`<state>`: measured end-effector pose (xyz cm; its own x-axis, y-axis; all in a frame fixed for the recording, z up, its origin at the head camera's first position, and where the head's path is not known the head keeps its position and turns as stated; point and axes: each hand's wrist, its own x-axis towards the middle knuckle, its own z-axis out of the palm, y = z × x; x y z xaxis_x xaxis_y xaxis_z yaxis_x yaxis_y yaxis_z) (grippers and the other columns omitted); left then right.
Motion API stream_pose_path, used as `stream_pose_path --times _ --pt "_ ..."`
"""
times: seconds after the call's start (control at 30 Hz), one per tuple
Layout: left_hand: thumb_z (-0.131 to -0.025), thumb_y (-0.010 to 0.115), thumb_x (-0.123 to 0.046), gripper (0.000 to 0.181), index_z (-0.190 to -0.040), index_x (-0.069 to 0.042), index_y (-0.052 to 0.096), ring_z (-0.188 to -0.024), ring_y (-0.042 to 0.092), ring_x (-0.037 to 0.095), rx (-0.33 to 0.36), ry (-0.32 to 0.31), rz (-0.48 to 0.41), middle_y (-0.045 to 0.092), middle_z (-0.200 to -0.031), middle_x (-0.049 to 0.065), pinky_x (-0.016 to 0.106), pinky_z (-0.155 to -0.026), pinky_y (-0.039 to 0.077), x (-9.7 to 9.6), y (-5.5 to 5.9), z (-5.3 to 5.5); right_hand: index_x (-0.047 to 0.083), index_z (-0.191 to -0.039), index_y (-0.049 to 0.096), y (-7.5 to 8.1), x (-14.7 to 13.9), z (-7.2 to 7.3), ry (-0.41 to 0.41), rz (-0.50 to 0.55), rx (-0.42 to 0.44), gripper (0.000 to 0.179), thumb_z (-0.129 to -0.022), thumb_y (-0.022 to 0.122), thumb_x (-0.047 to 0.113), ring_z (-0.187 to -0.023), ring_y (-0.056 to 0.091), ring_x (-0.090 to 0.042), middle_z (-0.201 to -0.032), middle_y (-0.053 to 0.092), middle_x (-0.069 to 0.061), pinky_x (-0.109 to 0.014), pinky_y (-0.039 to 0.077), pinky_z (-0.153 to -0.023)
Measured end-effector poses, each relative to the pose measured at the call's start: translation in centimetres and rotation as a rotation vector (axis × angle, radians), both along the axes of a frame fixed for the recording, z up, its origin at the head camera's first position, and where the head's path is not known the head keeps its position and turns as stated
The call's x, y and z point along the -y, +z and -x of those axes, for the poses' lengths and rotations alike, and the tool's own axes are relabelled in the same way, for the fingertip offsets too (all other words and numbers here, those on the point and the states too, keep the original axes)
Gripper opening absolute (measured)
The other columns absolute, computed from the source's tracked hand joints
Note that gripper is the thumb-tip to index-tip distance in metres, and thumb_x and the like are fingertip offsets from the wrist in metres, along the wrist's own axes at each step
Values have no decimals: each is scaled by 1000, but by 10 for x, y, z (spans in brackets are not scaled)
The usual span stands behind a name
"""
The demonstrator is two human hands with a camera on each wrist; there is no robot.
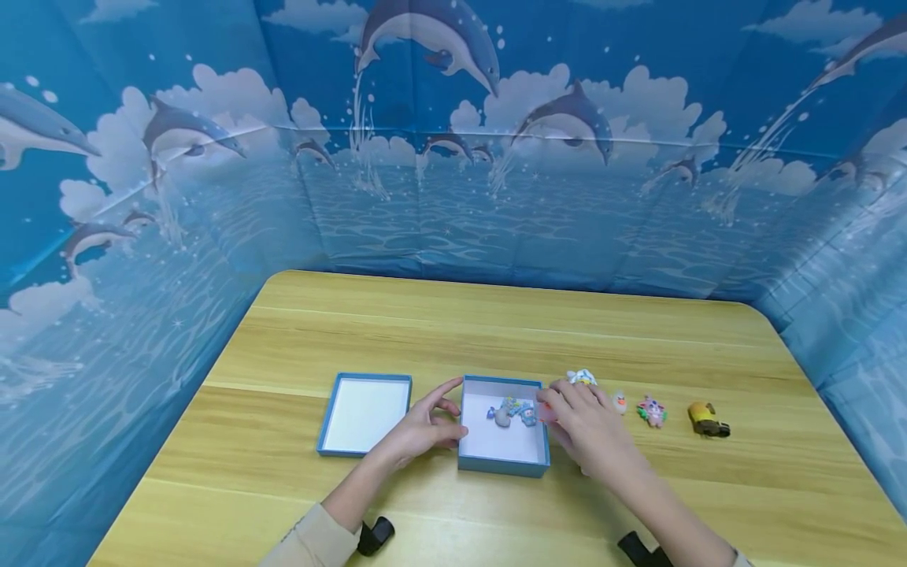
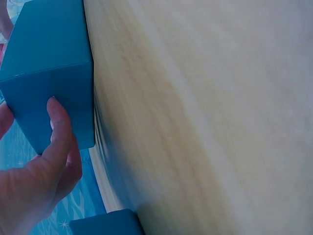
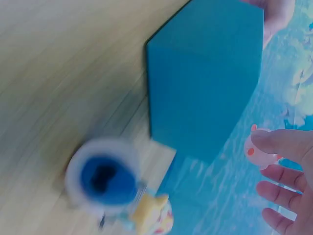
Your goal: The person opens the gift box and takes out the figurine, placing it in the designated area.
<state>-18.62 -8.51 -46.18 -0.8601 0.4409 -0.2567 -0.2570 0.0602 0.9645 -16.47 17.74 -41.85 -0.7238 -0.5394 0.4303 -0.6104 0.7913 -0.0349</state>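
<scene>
A blue open-topped box (image 1: 503, 465) with a white inside stands on the table. Several small figurines (image 1: 503, 416), grey, blue and yellow, lie in it. My left hand (image 1: 418, 431) touches the box's left wall with its fingertips, its fingers loosely bent; the left wrist view shows that hand (image 2: 44, 176) against the blue side. Over the right rim, my right hand (image 1: 591, 425) pinches a small pink figurine (image 1: 546, 411) between thumb and fingers. The right wrist view shows this figurine (image 3: 259, 149) as pale pink with orange-red spots, held in the air beside the box.
The box's lid (image 1: 364, 416) lies inside up to the left. Right of the box are a white-and-blue figurine (image 1: 581, 377), a small white figurine (image 1: 620, 402), a pink-and-green figurine (image 1: 652, 411) and a yellow-and-brown figurine (image 1: 705, 420). A dolphin-print curtain (image 1: 453, 205) hangs behind the table.
</scene>
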Motion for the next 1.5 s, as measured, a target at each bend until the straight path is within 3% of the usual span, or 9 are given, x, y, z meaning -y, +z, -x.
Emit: stream_pose_path --times 0.47,0.67,0.7,0.83,0.9,0.93,1.17,1.33,1.5 --pt "-79 67 1 78 -144 -19 29 -75 59 16 13 14 3 43 -112 18 40 -77 55 0 -2 2 9 -100 57 -2 -52 -11 -80 6 5 41 -67 80 16 -89 55 -29 -97 58 -7 -50 43 -83" --pt "-78 67 1 78 -144 -19 29 -75 59 16 8 13 3 43 -112 18 40 -77 55 0 -1 1 9 -97 58 -12 -70 -17 -100 14 -16 45 -58 79 9 -91 55 -30 -95 58 -6 -52 42 -83" --pt "-78 67 1 78 -144 -19 29 -74 59 16 7 13 3 43 -111 17 40 -77 56 -1 -1 1 9 -98 58 -15 -73 -18 -104 14 -18 38 -66 77 18 -92 55 -30 -95 58 -5 -51 42 -82" --pt "-78 67 2 78 -143 -19 30 -74 59 17 4 17 0 43 -111 18 41 -76 56 -1 0 2 10 -95 58 -23 -83 -22 -118 18 -34 46 -92 38 51 -88 56 -30 -91 57 -4 -49 44 -74" --pt "-78 67 2 78 -143 -18 30 -74 59 17 4 19 0 43 -111 18 41 -77 56 0 0 2 11 -92 58 -28 -86 -23 -124 17 -51 65 -92 11 55 -82 56 -28 -87 57 -3 -47 45 -71" --pt "-78 66 2 78 -143 -18 30 -74 59 17 4 18 -1 43 -111 18 41 -77 56 0 0 2 11 -91 57 -30 -88 -24 -126 16 -58 65 -92 10 55 -80 56 -27 -86 56 -3 -47 46 -70" --pt "-78 66 3 78 -143 -18 30 -74 59 17 4 16 -6 43 -111 18 41 -77 56 0 -1 3 10 -90 59 -42 -96 -27 -102 -2 -70 63 -94 13 53 -82 56 -27 -88 57 -3 -47 47 -69" --pt "-78 66 2 78 -143 -18 30 -75 59 18 6 16 -5 43 -112 19 42 -77 55 0 -1 3 10 -95 60 -50 -101 -28 -101 -33 5 29 -80 59 34 -90 55 -28 -93 58 -3 -49 47 -72" --pt "-78 67 2 78 -143 -19 30 -76 60 18 8 14 -1 43 -112 18 41 -76 56 1 -2 3 10 -97 60 -54 -102 -30 -113 -57 34 38 -62 74 18 -92 55 -29 -95 58 -3 -51 47 -73"
